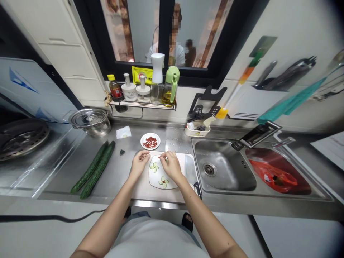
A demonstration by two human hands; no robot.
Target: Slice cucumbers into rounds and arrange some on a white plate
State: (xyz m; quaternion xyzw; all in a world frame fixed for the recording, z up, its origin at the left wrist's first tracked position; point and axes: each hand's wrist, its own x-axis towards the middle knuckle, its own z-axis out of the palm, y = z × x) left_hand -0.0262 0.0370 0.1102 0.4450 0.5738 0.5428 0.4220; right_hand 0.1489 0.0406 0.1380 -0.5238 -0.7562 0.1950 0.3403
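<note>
A white plate (154, 179) rests on a pale cutting board (141, 188). It carries thin cucumber slices set in pinwheels; the lower pinwheel (163, 182) has a red centre, and another is partly covered by my right hand (171, 165). That hand is pinched over the plate's upper part, a small red goji berry (159, 157) at its fingertips. At the plate's upper left is my left hand (140, 163), its fingers curled toward the thumb; whatever they hold, if anything, is too small to see. Behind the board stands a small white dish (142, 142) of red goji berries.
Two long cucumbers (96, 170) lie left of the board, near a cucumber end piece (122, 152) and a white tissue (123, 132). A knife (198, 190) lies along the board's right edge, beside the sink (225, 168). A lidded steel pot (91, 122) stands back left.
</note>
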